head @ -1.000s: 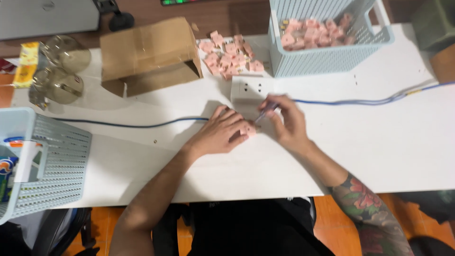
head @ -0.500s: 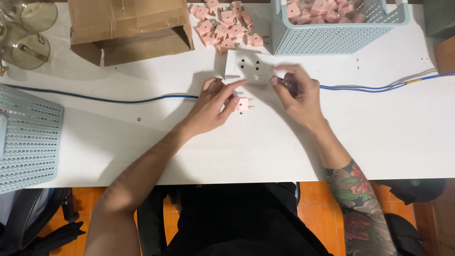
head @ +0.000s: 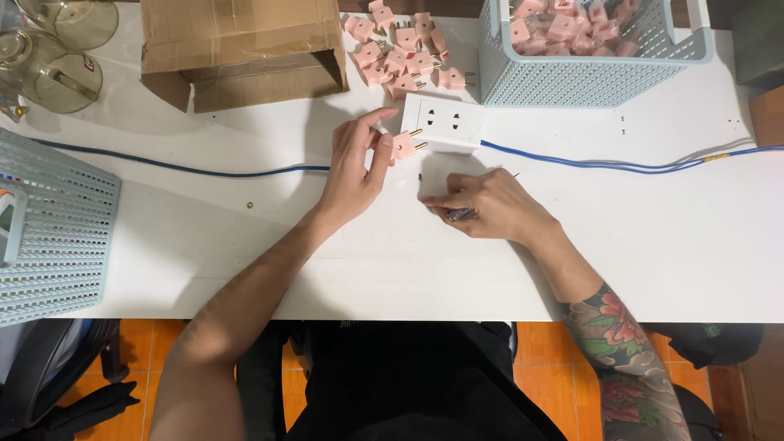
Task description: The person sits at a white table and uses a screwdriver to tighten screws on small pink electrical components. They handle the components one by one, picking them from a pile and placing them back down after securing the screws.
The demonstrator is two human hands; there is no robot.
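A small pink plastic plug with brass pins (head: 403, 146) is pinched between thumb and fingertips of the left hand (head: 353, 173), just at nine o'clock of the white rectangular wall socket (head: 442, 123) on the white table (head: 245, 237). A slim screwdriver (head: 461, 214) is clasped in the curled right hand (head: 488, 207), at six o'clock of the socket.

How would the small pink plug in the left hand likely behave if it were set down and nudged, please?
The pink plug is probably light, since the left hand pinches it with fingertips alone. Its blocky body likely slides instead of rolling. The protruding brass pins may make it rest tilted.
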